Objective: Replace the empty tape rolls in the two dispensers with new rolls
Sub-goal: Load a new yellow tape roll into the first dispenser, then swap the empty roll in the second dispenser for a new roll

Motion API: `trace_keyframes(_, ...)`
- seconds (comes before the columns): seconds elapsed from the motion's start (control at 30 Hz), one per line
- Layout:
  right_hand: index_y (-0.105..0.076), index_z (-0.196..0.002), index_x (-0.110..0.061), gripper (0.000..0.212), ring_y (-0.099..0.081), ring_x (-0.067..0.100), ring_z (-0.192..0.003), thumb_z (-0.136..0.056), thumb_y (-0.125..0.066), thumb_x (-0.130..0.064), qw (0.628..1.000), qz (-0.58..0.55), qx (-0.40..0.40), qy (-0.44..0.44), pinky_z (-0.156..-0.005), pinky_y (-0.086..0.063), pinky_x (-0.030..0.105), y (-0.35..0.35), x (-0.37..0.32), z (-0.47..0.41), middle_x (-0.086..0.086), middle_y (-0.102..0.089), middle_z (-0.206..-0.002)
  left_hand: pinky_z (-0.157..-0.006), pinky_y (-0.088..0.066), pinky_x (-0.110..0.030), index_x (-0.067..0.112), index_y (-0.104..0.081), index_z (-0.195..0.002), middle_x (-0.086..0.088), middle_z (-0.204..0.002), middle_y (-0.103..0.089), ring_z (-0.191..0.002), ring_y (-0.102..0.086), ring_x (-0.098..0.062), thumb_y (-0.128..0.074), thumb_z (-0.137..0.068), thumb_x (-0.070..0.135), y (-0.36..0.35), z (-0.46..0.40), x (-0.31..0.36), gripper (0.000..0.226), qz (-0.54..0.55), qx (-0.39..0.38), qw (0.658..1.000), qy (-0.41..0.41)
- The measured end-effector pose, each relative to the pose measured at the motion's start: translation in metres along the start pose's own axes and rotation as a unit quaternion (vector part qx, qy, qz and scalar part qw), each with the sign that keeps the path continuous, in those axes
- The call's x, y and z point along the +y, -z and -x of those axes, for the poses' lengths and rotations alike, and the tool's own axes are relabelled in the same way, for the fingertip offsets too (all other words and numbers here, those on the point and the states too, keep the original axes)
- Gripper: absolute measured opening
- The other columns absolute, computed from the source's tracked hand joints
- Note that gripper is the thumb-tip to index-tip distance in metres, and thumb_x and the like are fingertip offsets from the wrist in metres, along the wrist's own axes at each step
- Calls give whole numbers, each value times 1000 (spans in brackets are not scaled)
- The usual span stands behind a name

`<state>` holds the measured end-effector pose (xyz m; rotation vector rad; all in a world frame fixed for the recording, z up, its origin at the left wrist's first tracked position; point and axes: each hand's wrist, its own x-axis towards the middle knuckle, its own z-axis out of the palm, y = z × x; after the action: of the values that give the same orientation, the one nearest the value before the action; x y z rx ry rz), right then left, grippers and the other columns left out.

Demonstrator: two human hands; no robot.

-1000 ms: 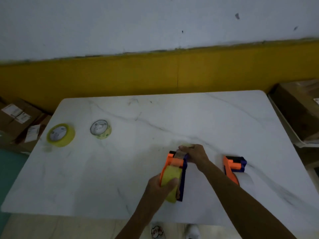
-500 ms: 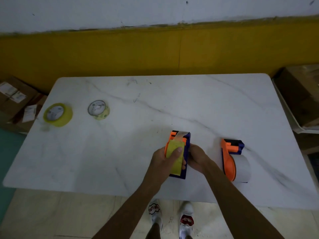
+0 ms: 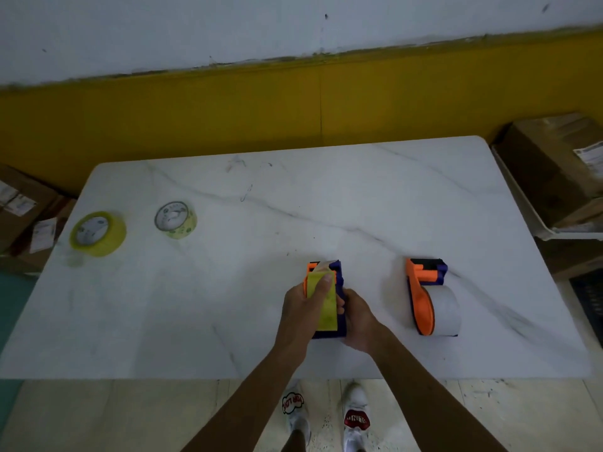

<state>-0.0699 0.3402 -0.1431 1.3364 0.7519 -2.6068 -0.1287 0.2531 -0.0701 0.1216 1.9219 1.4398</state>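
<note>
An orange and blue tape dispenser loaded with a yellow tape roll stands near the table's front edge. My left hand grips it from the left, thumb pressed on the yellow tape near the top. My right hand holds its blue right side. A second orange and blue dispenser with a white roll stands to the right, untouched. Two rolls lie flat at the far left: a thicker yellow roll and a thin, nearly empty roll.
The white marble table stands against a yellow and white wall. Cardboard boxes are stacked beyond its right edge, more boxes on the floor at left. My shoes show below the front edge.
My right hand moved from the dispenser's front end back to its right side. My left thumb slid up the yellow tape. The head camera tilted downward.
</note>
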Motion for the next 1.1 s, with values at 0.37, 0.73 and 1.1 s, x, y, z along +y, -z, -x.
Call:
trace_keyframes(0.37, -69, -104, 2, 47, -71, 23, -71, -101, -41, -36, 877, 473, 87, 0, -59, -55, 25, 28, -32, 67, 11, -73, -84, -58, -39, -28, 11, -61, -81, -6, -71, -54, -66, -51, -18, -61, -82, 50, 13, -28, -32, 39, -109, -33, 993, 39)
trace_keyframes(0.73, -61, -117, -15, 29, -63, 18, -95, -91, -60, -29, 808, 379, 327, 311, -78, -47, 23, 135, -106, 117, -1, -64, -100, -61, -47, -9, 13, -53, -105, -8, -98, -58, -80, -57, -17, -61, -87, 18, -56, 4, 20, 20, -184, 36, 974, -128)
trace_keyframes(1.1, -68, -89, -2, 38, -73, 33, -86, -82, -71, -39, 887, 397, 159, 176, -79, -61, 48, 174, -95, 113, 23, -73, -94, -92, -53, -43, 10, -68, -100, -15, -99, -71, -94, -67, -30, -53, -90, 36, -195, 17, -13, 32, -36, -78, 984, 155)
